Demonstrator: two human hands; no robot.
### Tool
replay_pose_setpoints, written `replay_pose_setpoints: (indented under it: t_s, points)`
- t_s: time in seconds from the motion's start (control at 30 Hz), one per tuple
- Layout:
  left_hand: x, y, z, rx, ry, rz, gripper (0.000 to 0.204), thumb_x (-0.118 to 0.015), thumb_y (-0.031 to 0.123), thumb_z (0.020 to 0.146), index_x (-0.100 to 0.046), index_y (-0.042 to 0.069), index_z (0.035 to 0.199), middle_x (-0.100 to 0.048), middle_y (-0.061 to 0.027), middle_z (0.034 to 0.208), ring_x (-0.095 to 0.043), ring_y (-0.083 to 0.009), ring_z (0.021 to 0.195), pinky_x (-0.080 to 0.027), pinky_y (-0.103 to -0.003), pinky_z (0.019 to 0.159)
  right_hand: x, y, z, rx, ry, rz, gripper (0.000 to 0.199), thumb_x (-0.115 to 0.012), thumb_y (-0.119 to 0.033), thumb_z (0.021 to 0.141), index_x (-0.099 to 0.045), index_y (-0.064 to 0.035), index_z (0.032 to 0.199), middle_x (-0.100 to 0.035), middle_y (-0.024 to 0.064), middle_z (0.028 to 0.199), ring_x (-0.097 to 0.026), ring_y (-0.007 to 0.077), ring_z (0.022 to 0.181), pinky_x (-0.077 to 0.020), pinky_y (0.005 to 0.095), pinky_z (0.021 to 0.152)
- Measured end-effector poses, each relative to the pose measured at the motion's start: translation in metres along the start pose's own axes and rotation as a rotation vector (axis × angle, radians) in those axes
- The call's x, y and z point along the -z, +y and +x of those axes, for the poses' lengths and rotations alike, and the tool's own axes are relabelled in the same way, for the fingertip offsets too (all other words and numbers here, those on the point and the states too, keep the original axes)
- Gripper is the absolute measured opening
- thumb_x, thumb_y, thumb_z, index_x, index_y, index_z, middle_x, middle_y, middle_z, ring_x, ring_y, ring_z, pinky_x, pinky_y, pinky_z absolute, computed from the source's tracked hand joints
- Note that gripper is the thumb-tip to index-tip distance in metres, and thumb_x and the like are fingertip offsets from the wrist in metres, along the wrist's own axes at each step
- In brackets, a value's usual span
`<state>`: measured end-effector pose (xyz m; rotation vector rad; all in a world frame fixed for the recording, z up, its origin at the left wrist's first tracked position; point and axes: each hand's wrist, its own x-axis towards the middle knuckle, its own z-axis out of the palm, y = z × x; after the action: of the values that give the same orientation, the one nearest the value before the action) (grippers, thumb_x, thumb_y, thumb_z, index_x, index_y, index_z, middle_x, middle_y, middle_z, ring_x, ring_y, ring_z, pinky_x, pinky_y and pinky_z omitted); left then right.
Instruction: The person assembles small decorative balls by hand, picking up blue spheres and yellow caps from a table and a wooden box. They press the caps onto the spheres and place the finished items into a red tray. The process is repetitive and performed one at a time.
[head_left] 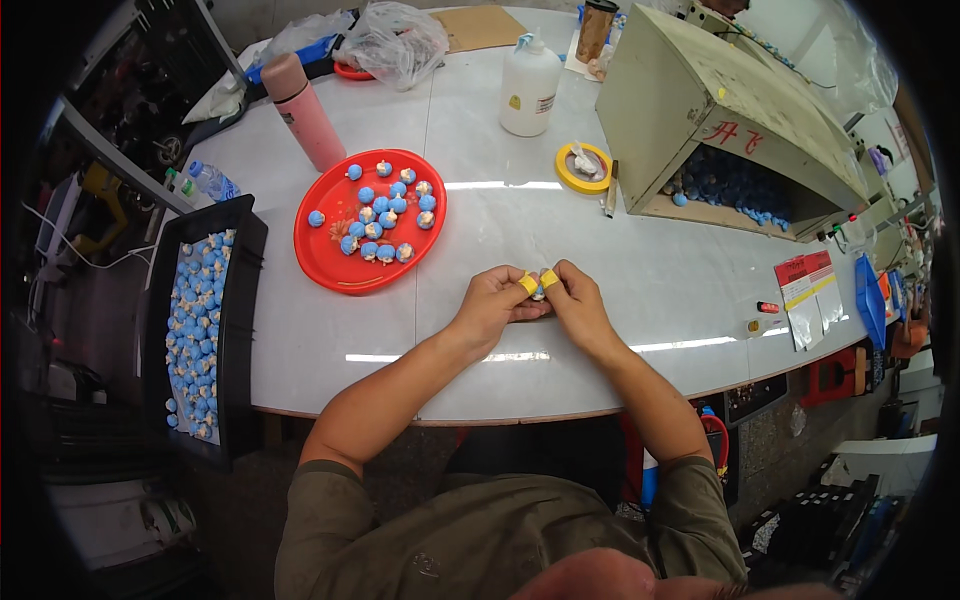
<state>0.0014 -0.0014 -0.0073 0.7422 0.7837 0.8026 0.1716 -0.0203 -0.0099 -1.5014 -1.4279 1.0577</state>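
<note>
While both hands met at the table's middle, the left hand (495,300) and right hand (572,300) pinched one small piece (538,292) between thumbs and forefingers, yellow tape wrapping the fingertips (527,283). That piece was mostly hidden by the fingers; its colour was hard to make out.

Packages and labels next: a white squeeze bottle (528,88) with a small yellow label stood up at the far side. A beige cardboard box (720,110) lay tipped on its side to the right, red marks on its top, blue pieces crowding its open mouth. Near the right edge lay a red-and-white printed card (810,295), text too small to read.

Round about: a red round tray (345,255) of blue-and-cream balls sat left of the hands, a pink flask (303,110) behind it. A black tray (245,300) packed with more blue balls hung off the table's left edge. A yellow tape roll (583,168) rested near the box. Crumpled clear bags (395,40) lay at the back, contents unclear.
</note>
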Motion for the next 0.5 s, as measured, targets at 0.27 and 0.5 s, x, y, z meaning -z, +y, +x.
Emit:
replay_pose_setpoints:
  t_s: [0.27,0.5]
  points:
    - [-0.002,-0.009,0.002,-0.075,0.025,0.022,0.016,-0.062,0.017,0.097,-0.061,0.000,0.101,-0.068,-0.0100,0.092,-0.069,-0.0177,0.082,-0.059,-0.028,0.075,-0.014,-0.004,-0.008,0.094,0.086,-0.044,0.031,-0.050,-0.023,0.102,-0.043,-0.0015,0.081,-0.051,0.0111,0.068,-0.047,0.0168,0.065,-0.0416,0.0340,0.060]
    - [-0.004,-0.008,0.001,-0.074,0.024,0.043,0.018,-0.063,0.018,0.098,-0.062,0.000,0.099,-0.068,-0.0100,0.092,-0.069,-0.0171,0.081,-0.059,-0.029,0.075,-0.018,0.004,-0.008,0.117,0.104,0.008,0.030,-0.048,-0.021,0.103,-0.042,-0.0023,0.080,-0.048,0.0099,0.068,-0.044,0.0148,0.065,-0.0408,0.0337,0.060]
